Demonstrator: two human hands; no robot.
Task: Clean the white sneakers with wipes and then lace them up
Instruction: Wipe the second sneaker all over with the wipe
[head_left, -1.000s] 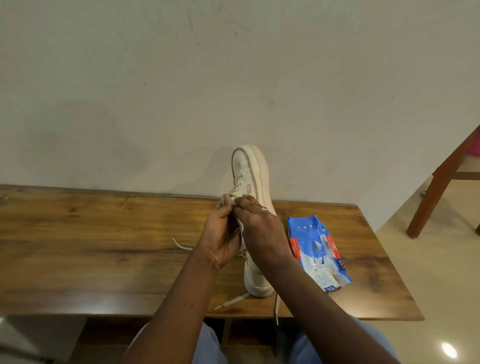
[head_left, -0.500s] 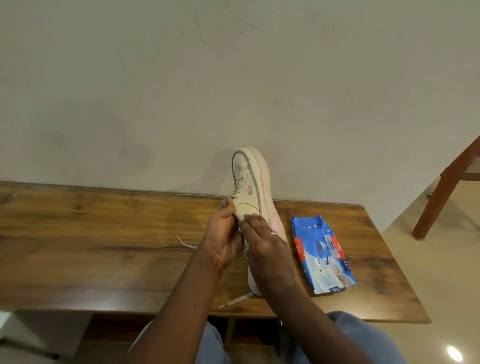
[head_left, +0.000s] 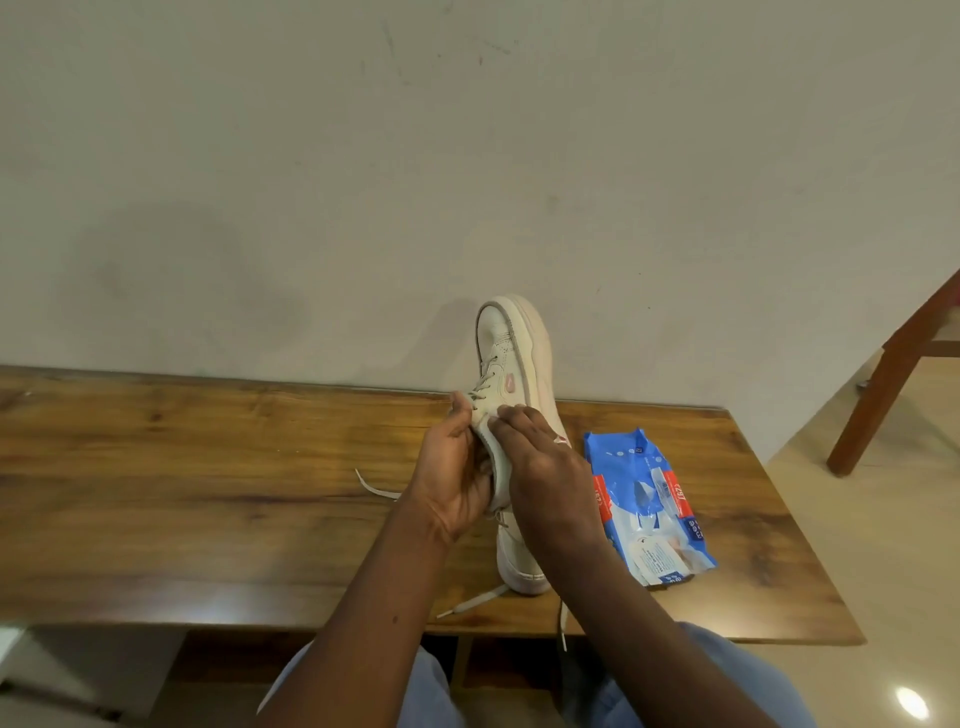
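One white sneaker (head_left: 511, 358) stands tilted on its heel on the wooden table (head_left: 208, 493), toe up against the wall. My left hand (head_left: 454, 473) grips the sneaker's upper at the eyelet side, thumb near the laces. My right hand (head_left: 540, 467) lies over the sneaker's other side with its fingertips pressed at the eyelet row; whether it pinches a lace is hidden. Loose lace ends (head_left: 470, 603) trail over the table's front edge, and another lace end (head_left: 371, 486) lies to the left. A second sneaker is not in view.
A blue pack of wipes (head_left: 647, 499) lies flat just right of the sneaker. A plain wall stands right behind the table. A wooden chair leg (head_left: 883, 384) stands on the tiled floor at the right. My knees show below the table's front edge.
My right hand has slid down from the lace area onto the sneaker's side. The sneaker has tipped a little, with more of its upper and laces showing above the hands.
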